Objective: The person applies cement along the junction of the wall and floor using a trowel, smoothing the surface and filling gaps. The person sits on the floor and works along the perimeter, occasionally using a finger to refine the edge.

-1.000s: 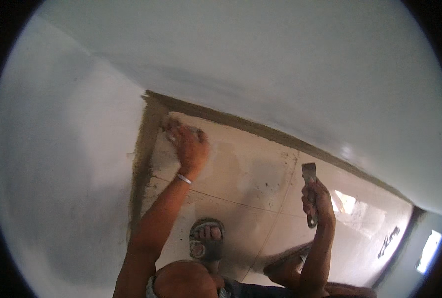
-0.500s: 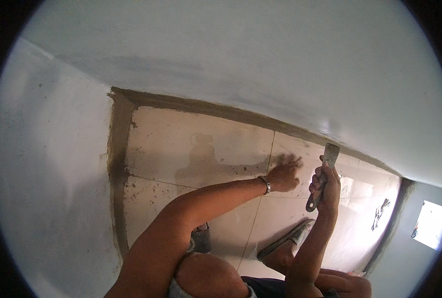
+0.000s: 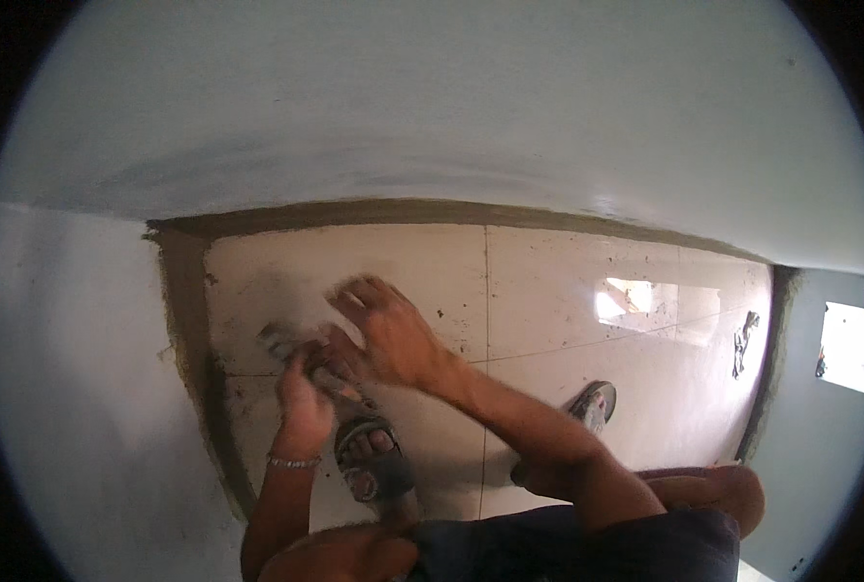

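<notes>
My left hand (image 3: 306,403) is closed on a putty knife (image 3: 280,341), blurred by motion, over the pale floor tiles (image 3: 538,291) left of centre. Just above and to the right of it is my right hand (image 3: 383,330), its fingers apart and close to the knife; whether they touch it is unclear. A grey-brown band of mortar (image 3: 187,301) runs along the floor's left and back edges, where it meets the walls.
Pale walls rise at the left (image 3: 82,369), back (image 3: 432,107) and right (image 3: 800,436). My sandalled feet (image 3: 374,456) are below my hands and farther right. A dark crumpled item (image 3: 745,344) lies at the right. A bright opening (image 3: 849,344) shows in the right wall.
The putty knife has passed from my right hand to my left. My right hand has moved leftward and opened; my left hand has swung back left. The view has shifted.
</notes>
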Motion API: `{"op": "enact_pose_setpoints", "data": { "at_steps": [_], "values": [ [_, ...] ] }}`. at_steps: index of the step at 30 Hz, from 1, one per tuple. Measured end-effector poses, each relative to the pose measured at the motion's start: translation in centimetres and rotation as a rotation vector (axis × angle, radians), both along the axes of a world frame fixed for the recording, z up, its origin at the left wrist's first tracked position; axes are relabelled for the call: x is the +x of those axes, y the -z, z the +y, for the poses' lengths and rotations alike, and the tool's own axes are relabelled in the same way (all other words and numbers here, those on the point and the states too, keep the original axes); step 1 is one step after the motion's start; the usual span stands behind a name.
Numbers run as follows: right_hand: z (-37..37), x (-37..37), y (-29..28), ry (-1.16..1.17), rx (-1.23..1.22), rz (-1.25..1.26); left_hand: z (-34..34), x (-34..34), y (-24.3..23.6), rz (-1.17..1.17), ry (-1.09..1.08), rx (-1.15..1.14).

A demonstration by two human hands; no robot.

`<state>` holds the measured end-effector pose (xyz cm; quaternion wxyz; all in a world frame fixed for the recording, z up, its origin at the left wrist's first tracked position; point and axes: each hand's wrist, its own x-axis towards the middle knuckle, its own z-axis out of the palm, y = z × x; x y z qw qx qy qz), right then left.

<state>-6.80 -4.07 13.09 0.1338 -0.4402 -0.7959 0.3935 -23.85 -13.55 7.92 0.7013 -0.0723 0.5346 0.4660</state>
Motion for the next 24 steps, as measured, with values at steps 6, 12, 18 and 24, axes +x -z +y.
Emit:
{"op": "enact_pose_setpoints", "data": {
  "at_steps": [6, 12, 18, 24],
  "values": [
    [5.5, 6.7, 8.9, -0.281, 0.459, -0.328, 0.1, 0.2, -2.7, 0.004, -0.118, -0.046],
    [-1.1, 31.4, 8.9, 0.510, 0.338, -0.613, 1.6, -0.1, -5.0, -0.091, -0.036, 0.051],
    [-3.3, 25.1, 13.5, 0.787, 0.241, -1.077, 3.7, -0.4, -4.9, -0.152, -0.060, 0.134],
    [-8.1, -2.0, 10.1, -0.188, -0.151, 0.022, 6.3, -0.8, -6.9, -0.063, -0.136, 0.198]
  ]
}}
